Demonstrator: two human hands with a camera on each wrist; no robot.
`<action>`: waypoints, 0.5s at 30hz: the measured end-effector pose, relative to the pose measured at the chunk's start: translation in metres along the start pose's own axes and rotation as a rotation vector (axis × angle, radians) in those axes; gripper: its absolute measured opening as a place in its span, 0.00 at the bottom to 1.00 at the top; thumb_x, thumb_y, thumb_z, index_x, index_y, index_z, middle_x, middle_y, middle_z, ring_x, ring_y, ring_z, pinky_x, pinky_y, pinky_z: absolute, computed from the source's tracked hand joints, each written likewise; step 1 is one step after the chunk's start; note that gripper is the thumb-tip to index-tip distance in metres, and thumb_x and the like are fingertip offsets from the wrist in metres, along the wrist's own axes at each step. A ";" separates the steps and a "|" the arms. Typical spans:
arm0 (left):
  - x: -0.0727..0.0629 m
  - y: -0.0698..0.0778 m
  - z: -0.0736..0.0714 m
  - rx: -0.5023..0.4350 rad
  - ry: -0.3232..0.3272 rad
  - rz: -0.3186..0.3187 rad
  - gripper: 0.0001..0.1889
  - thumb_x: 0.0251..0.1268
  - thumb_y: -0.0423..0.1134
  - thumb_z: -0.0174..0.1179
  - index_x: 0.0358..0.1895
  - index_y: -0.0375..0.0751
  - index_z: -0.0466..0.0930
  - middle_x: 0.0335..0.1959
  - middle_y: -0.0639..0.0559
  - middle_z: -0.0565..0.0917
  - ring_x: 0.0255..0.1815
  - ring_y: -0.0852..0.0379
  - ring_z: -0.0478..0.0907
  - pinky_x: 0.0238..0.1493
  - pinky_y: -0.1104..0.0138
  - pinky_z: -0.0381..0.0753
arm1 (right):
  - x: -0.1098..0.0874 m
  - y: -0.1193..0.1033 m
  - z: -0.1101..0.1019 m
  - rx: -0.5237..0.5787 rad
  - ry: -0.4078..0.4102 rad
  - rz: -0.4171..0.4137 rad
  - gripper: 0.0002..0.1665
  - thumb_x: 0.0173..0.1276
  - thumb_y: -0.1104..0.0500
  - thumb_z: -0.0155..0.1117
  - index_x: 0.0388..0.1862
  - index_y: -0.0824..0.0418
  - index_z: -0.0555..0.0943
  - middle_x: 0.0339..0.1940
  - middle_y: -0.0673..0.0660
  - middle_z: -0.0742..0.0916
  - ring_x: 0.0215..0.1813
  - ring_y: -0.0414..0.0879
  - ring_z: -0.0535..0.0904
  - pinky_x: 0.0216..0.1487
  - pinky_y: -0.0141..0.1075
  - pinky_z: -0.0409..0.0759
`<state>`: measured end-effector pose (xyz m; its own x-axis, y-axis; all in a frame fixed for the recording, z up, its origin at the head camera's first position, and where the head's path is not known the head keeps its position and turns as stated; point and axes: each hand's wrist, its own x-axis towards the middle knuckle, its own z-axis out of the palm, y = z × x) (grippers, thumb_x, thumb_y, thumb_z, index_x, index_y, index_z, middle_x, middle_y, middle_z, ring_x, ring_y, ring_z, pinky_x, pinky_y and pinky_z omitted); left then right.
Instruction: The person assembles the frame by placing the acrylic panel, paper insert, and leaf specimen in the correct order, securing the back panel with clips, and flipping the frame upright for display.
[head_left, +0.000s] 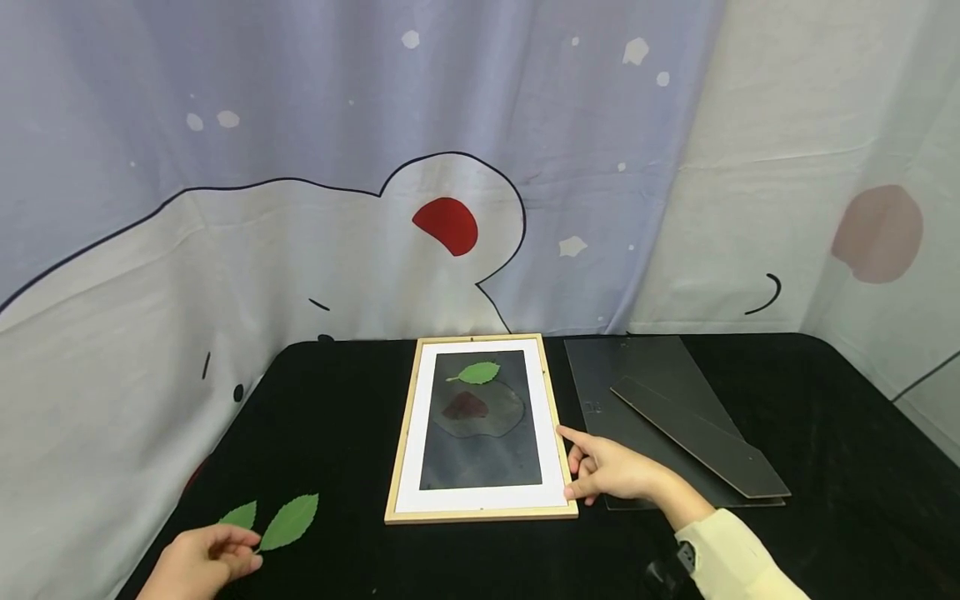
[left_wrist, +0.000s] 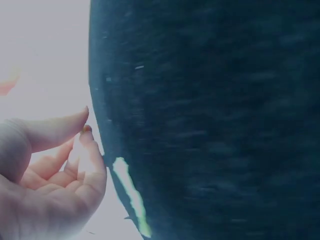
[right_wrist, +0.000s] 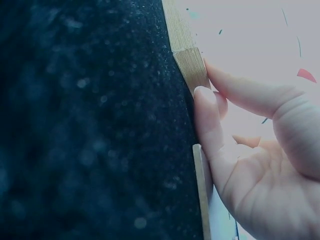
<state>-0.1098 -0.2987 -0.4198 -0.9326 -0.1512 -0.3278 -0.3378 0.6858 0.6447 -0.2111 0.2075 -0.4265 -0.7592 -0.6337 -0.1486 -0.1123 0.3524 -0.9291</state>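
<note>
My left hand (head_left: pixel 202 558) pinches a serrated green leaf (head_left: pixel 291 522) by its stem end between thumb and fingertips, at the lower left. Behind those fingers a second green leaf (head_left: pixel 238 515) shows partly; a leaf also appears edge-on as a pale green strip (left_wrist: pixel 131 195) in the left wrist view. My right hand (head_left: pixel 611 469) touches the right side of a light wooden picture frame (head_left: pixel 480 517), index finger extended along the edge and thumb at the near corner. Inside the frame's white mat (head_left: pixel 534 417), another green leaf (head_left: pixel 478 372) lies on the dark reflective panel (head_left: pixel 480 467).
To the right of the frame lies a dark grey board (head_left: pixel 637 358) with a folded-out flap (head_left: pixel 705 442) standing at a slant. Black cloth (head_left: pixel 337 417) covers the table. A printed curtain (head_left: pixel 300 250) hangs behind it and down the left side.
</note>
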 end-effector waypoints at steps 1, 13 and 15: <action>0.000 0.005 -0.001 -0.007 -0.004 0.012 0.12 0.57 0.32 0.66 0.42 0.28 0.82 0.29 0.53 0.82 0.31 0.57 0.78 0.32 0.65 0.77 | 0.000 0.000 0.000 0.000 0.000 0.000 0.59 0.56 0.67 0.72 0.74 0.78 0.42 0.35 0.58 0.73 0.25 0.40 0.76 0.29 0.33 0.79; 0.004 0.062 -0.006 0.078 0.109 0.243 0.11 0.55 0.34 0.69 0.40 0.34 0.84 0.30 0.54 0.84 0.30 0.61 0.77 0.30 0.69 0.75 | -0.001 -0.002 0.000 -0.010 0.006 0.003 0.59 0.56 0.67 0.72 0.74 0.78 0.42 0.35 0.58 0.73 0.24 0.40 0.76 0.29 0.33 0.79; 0.007 0.071 -0.004 0.070 0.117 0.283 0.10 0.55 0.34 0.68 0.39 0.34 0.84 0.29 0.53 0.84 0.29 0.61 0.77 0.29 0.69 0.76 | -0.001 -0.001 0.000 -0.018 0.007 0.003 0.59 0.56 0.67 0.72 0.74 0.78 0.42 0.35 0.58 0.74 0.24 0.40 0.76 0.29 0.33 0.79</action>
<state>-0.1408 -0.2539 -0.3738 -0.9980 -0.0255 -0.0577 -0.0568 0.7589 0.6488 -0.2106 0.2074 -0.4251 -0.7638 -0.6280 -0.1489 -0.1215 0.3664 -0.9225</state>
